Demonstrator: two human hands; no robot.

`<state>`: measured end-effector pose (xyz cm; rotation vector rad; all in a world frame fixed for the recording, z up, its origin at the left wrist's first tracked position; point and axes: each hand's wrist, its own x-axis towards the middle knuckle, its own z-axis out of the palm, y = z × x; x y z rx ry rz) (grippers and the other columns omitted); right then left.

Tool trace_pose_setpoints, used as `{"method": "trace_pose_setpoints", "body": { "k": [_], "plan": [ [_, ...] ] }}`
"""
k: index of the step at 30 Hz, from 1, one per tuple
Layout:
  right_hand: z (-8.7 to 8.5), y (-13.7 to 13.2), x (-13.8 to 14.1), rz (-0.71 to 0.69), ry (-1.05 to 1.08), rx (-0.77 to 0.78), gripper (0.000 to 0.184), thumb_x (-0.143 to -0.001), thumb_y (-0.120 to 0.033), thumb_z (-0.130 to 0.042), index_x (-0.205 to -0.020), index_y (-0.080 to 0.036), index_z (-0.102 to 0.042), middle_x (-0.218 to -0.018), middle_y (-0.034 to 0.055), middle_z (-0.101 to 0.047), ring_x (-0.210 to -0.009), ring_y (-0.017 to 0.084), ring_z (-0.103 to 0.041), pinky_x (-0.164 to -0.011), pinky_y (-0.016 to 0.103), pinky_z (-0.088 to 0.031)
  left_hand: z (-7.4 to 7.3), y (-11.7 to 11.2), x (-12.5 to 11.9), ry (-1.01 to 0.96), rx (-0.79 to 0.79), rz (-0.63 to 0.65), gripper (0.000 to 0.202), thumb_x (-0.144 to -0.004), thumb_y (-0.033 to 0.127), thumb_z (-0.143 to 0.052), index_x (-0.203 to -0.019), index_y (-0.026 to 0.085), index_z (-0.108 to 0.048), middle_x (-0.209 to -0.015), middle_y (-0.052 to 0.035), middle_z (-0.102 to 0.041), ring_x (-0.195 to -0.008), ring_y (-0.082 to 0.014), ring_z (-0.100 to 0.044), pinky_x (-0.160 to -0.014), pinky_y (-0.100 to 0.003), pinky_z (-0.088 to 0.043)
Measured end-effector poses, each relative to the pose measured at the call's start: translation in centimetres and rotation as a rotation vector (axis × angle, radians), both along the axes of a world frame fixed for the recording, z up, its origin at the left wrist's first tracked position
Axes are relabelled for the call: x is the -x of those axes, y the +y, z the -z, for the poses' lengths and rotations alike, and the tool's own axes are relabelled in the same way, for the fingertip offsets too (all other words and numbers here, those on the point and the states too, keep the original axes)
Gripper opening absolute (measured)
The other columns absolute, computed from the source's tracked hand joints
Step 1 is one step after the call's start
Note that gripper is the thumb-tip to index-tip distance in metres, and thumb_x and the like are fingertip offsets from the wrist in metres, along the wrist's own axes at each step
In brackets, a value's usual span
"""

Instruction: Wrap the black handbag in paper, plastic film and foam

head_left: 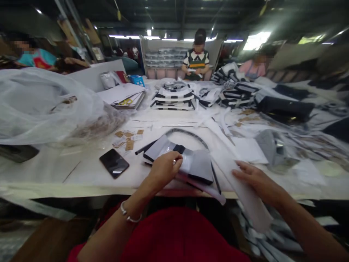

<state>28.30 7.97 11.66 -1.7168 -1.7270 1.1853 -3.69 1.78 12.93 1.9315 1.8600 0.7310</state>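
Note:
A grey and black handbag [200, 165] lies flat before me, with its curved dark handle [188, 131] reaching away across the table. My left hand [167, 168] is over the bag's middle, fingers curled into a pinch; whatever is between them is hidden. A long white strip [222, 145], soft like foam or paper, runs along the bag's right side and bends down past the table edge. My right hand [257, 182] has its fingers and thumb on this strip, gripping its side. A pinkish-white edge [215, 194] sticks out under the bag's near side.
A black phone [113, 163] and small brown tags [129, 140] lie left of the bag. A big clear plastic bag [49, 105] fills the far left. Stacked bag pieces [174, 98] stand ahead; a grey tape dispenser [268, 147] is at right. A person [196, 60] works opposite.

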Motion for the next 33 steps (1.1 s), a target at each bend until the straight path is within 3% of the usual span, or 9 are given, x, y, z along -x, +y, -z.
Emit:
{"method": "trace_pose_setpoints", "body": {
  "k": [3,8,13,17,20,24,30,33],
  "plan": [
    [-1.1,0.5,0.9,-0.149,0.039,0.047,0.073,-0.077,-0.059,-0.065,-0.137,-0.019,-0.056,-0.131,0.0115,-0.064,-0.120,0.033,-0.060,-0.098,0.037,-0.051,-0.2,0.5,-0.7,0.119,0.007,0.000,0.020,-0.092,0.026,-0.049,-0.098,0.026,-0.069,-0.099,0.0001,-0.073,-0.092,-0.0198,-0.066,-0.080,-0.029,-0.047],
    [-3.4,1.7,2.7,-0.289,0.012,0.036,0.075,-0.078,-0.058,-0.063,-0.143,-0.024,-0.048,-0.120,0.0102,-0.068,-0.100,0.031,-0.068,-0.084,0.039,-0.055,-0.3,1.5,1.8,0.341,-0.094,-0.205,0.020,-0.093,0.024,-0.049,-0.102,0.024,-0.067,-0.103,-0.0030,-0.069,-0.098,-0.0205,-0.063,-0.084,-0.029,-0.046],
    [-4.7,3.6,7.2,-0.401,-0.027,-0.071,0.063,-0.077,-0.046,-0.066,-0.135,-0.025,-0.056,-0.127,0.0110,-0.065,-0.126,0.032,-0.054,-0.098,0.037,-0.047,0.4,1.1,4.0,0.495,-0.096,-0.261,0.019,-0.090,0.025,-0.055,-0.105,0.021,-0.067,-0.104,-0.0060,-0.067,-0.102,-0.0254,-0.059,-0.088,-0.035,-0.046],
    [-5.0,5.0,9.6,-0.480,-0.034,-0.088,0.057,-0.076,-0.040,-0.067,-0.129,-0.024,-0.059,-0.134,0.0094,-0.061,-0.131,0.032,-0.050,-0.104,0.038,-0.042,1.0,0.2,2.3,0.440,-0.145,-0.165,0.015,-0.091,0.025,-0.056,-0.101,0.021,-0.067,-0.102,-0.0044,-0.067,-0.100,-0.0227,-0.058,-0.091,-0.035,-0.044],
    [-5.1,5.5,9.2,-0.474,-0.108,-0.103,0.057,-0.075,-0.040,-0.068,-0.129,-0.023,-0.060,-0.128,0.0103,-0.064,-0.127,0.032,-0.053,-0.101,0.039,-0.044,1.5,0.3,0.3,0.408,-0.174,-0.077,0.014,-0.092,0.029,-0.057,-0.094,0.021,-0.069,-0.106,-0.0047,-0.067,-0.104,-0.0227,-0.057,-0.094,-0.037,-0.043],
    [-4.9,5.2,7.5,-0.482,-0.226,-0.126,0.057,-0.075,-0.042,-0.068,-0.129,-0.024,-0.061,-0.119,0.0103,-0.068,-0.112,0.031,-0.062,-0.095,0.037,-0.046,2.7,2.0,-1.2,0.434,-0.159,-0.004,0.025,-0.093,0.037,-0.057,-0.090,0.019,-0.073,-0.119,-0.0090,-0.066,-0.122,-0.0280,-0.051,-0.107,-0.045,-0.035],
    [-3.4,4.4,5.7,-0.527,-0.406,-0.050,0.052,-0.072,-0.038,-0.068,-0.122,-0.024,-0.064,-0.097,0.0065,-0.071,-0.087,0.025,-0.066,-0.082,0.034,-0.047,4.0,3.9,-1.5,0.466,-0.076,-0.003,0.037,-0.094,0.045,-0.053,-0.084,0.016,-0.074,-0.124,-0.0148,-0.066,-0.134,-0.0325,-0.044,-0.116,-0.053,-0.024],
    [-3.0,4.5,5.5,-0.536,-0.413,-0.024,0.052,-0.071,-0.036,-0.068,-0.121,-0.023,-0.065,-0.096,0.0062,-0.071,-0.084,0.024,-0.066,-0.079,0.033,-0.048,4.0,3.7,-1.8,0.483,-0.095,-0.027,0.037,-0.094,0.044,-0.052,-0.093,0.014,-0.074,-0.139,-0.0173,-0.056,-0.139,-0.0324,-0.039,-0.117,-0.052,-0.022]
  ]
}}
